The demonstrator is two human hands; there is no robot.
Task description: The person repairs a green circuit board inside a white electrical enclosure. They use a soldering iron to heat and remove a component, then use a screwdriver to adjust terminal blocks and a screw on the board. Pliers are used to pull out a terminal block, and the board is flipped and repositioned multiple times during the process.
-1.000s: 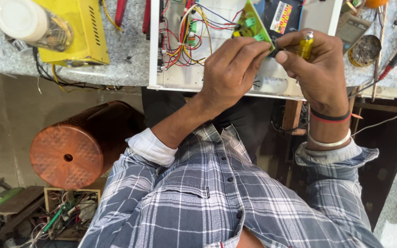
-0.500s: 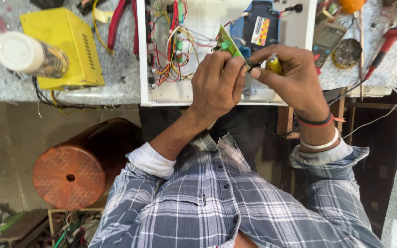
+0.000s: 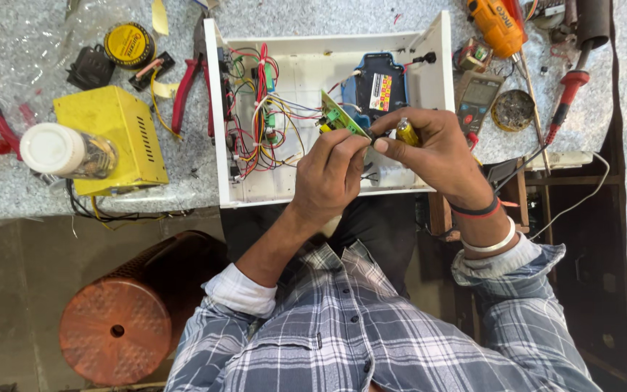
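Note:
My left hand (image 3: 332, 174) pinches the lower edge of a small green circuit board (image 3: 341, 118), tilted up over an open white metal case (image 3: 437, 54). My right hand (image 3: 429, 149) grips a yellow-handled screwdriver (image 3: 406, 133) and its fingertips meet the board beside my left thumb. Inside the case lie bundles of red, yellow and white wires (image 3: 259, 109) and a blue block with a yellow label (image 3: 377, 87). Both hands hover above the case's front half.
On the speckled bench: a yellow metal box (image 3: 114, 134), a white-capped jar (image 3: 63, 150), red-handled pliers (image 3: 183, 91), a round tape tin (image 3: 128, 45), a multimeter (image 3: 477, 98), an orange power tool (image 3: 498, 25) and a red-handled probe (image 3: 564, 94). A copper-coloured drum (image 3: 121, 319) stands on the floor at the left.
The view has shifted so the bench and case sit lower in frame. Both hands came down and closer with the board; grips look the same.

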